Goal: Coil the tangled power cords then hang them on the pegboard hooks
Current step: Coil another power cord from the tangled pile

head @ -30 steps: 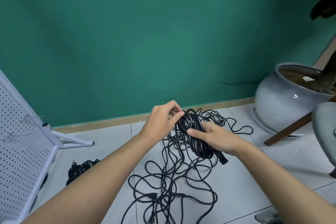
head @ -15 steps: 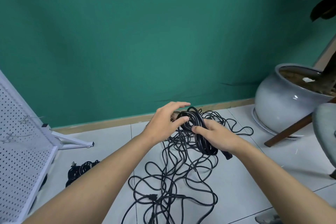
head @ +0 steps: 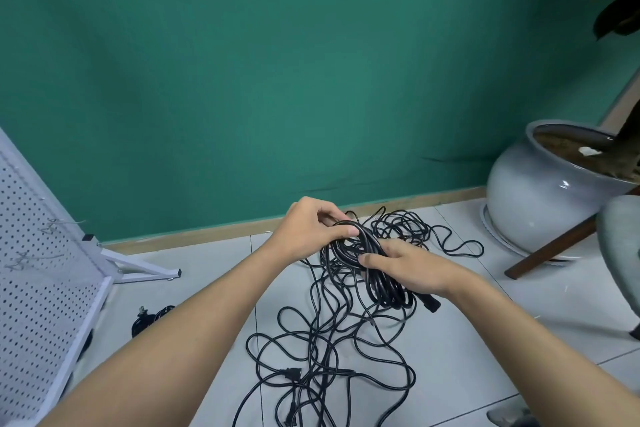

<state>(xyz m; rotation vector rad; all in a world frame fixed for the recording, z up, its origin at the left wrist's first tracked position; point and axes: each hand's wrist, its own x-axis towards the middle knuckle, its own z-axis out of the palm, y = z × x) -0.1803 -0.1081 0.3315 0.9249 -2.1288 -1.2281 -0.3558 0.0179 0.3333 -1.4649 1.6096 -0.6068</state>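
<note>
Pale floor tiles meet a green wall. A white pegboard stands at left and a grey planter at right. Tangled power cords sprawl on the tiles. Above them, the left hand pinches the top loop of the coiled bundle, and the right hand curls round its middle.

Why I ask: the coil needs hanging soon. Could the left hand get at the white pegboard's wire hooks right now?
Probably not yet: the left hand pinches the black coiled cord, and the wire hooks sit off to its left. Nothing stands between; freed, it likely could.
</note>
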